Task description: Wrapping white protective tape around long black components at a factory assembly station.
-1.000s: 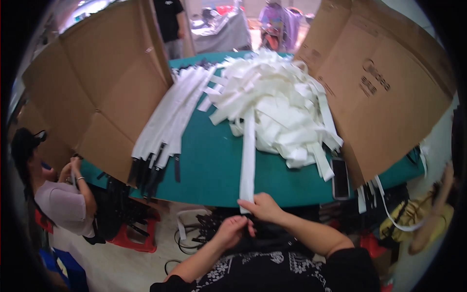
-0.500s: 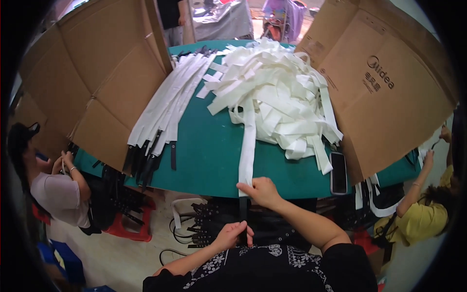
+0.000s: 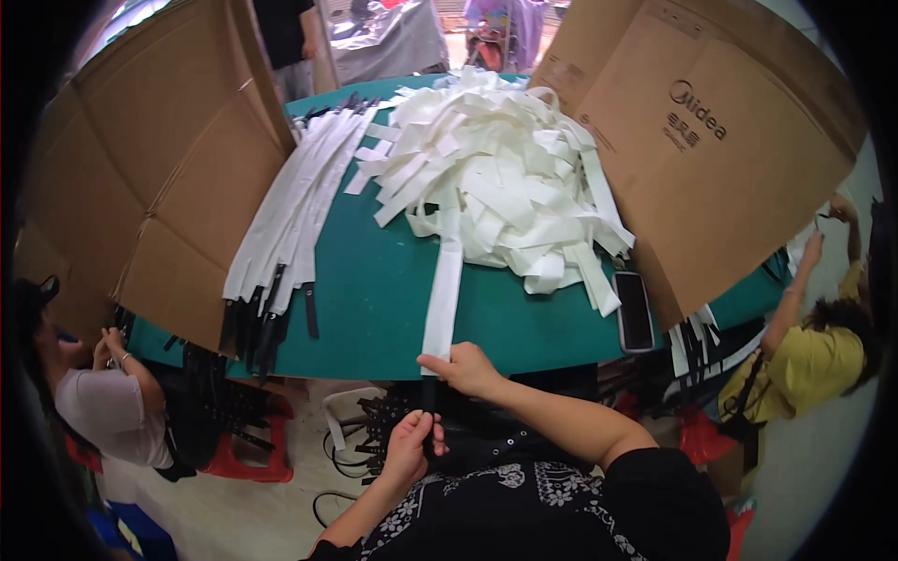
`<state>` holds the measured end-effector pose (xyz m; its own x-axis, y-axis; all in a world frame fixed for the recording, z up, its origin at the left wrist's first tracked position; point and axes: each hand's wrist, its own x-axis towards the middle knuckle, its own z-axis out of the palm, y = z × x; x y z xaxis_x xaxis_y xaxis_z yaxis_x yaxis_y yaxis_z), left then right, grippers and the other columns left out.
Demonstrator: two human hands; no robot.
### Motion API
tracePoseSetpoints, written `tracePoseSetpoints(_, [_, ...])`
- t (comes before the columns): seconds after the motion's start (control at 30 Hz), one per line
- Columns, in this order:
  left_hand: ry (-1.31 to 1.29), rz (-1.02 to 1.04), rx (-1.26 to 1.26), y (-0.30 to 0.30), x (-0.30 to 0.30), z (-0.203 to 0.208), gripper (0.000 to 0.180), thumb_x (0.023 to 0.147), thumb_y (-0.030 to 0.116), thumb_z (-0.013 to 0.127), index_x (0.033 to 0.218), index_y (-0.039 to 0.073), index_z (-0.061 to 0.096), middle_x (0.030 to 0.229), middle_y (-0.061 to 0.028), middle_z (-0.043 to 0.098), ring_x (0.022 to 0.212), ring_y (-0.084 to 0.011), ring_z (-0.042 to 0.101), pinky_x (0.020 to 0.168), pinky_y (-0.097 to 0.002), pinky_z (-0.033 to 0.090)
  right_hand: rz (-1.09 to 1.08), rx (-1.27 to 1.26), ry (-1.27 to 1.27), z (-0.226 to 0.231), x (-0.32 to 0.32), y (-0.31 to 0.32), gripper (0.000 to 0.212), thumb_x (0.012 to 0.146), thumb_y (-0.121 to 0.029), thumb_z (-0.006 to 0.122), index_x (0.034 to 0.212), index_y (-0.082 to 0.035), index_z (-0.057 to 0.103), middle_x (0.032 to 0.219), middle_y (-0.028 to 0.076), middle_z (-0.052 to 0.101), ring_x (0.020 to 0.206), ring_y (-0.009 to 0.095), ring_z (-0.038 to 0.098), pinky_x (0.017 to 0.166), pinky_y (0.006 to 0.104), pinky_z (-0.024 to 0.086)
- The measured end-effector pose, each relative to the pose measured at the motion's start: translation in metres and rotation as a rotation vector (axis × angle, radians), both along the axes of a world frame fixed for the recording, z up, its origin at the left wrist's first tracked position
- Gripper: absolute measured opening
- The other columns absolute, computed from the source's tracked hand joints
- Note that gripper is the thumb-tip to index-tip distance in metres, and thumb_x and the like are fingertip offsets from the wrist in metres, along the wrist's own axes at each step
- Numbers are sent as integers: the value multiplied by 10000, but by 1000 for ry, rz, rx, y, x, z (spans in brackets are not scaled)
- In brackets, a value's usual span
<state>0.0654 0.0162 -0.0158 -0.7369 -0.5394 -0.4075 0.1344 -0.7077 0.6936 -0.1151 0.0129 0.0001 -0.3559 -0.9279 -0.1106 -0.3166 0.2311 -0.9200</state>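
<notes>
A flat white sleeve (image 3: 442, 299) runs from the pile toward me over the table's front edge. My right hand (image 3: 470, 371) pinches its near end, thumb on top. A black belt (image 3: 429, 395) comes out of that end, and my left hand (image 3: 412, 447) is closed on it just below. Whether the belt reaches far up inside the sleeve cannot be seen. Ahead lies a large tangled pile of white sleeves (image 3: 514, 187). On the left, several white-covered belts (image 3: 290, 206) lie side by side, their black ends toward me.
Tall cardboard sheets stand left (image 3: 178, 187) and right (image 3: 720, 159) of the green table (image 3: 365, 299). A phone (image 3: 635, 313) lies near its right front edge. Black belts with eyelets (image 3: 496, 439) lie below the edge. Co-workers sit on both sides, and a red stool (image 3: 253, 449) is at the left.
The view has shifted, so the whole table sits further left in the picture. Both hands keep their grips. My left hand is slightly closer to my right, with less black belt showing between.
</notes>
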Motion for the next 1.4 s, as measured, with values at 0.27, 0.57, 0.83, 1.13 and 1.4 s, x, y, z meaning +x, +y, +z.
tracePoseSetpoints(0.27, [-25,1,13,-2,6,14,168,914,196,425,853,53,489,525,-6,406,359,-75,282,412,-237,330,4,163,20,11,-10,-5,561,732,-576,557,569,-42,606,524,64,563,534,199,588,517,329,444])
tracePoseSetpoints(0.57, [36,110,1,19,11,-5,208,930,258,392,914,58,445,554,-20,431,375,-80,311,432,-247,358,154,132,19,-4,29,29,548,731,-557,574,642,-20,639,549,89,585,573,233,608,540,348,454])
tracePoseSetpoints(0.83, [-79,-5,90,20,40,9,202,915,266,431,947,68,455,548,-32,442,376,-93,341,428,-229,369,342,26,115,-23,54,53,511,806,-520,484,671,-59,659,581,94,602,558,275,601,549,349,465])
tracePoseSetpoints(1.13, [-115,-226,-327,2,90,-6,168,867,135,503,748,19,529,570,-40,529,427,-85,435,403,-213,343,-117,44,-1191,21,-71,-64,305,889,-262,459,1017,9,515,934,115,588,863,219,578,821,359,456])
tracePoseSetpoints(1.4, [-181,-117,-366,-29,31,4,191,860,136,506,763,-17,565,635,-47,569,510,-89,491,475,-218,388,-209,-380,-639,139,-285,-226,278,886,-212,471,1097,-32,489,948,98,588,845,217,584,769,402,487])
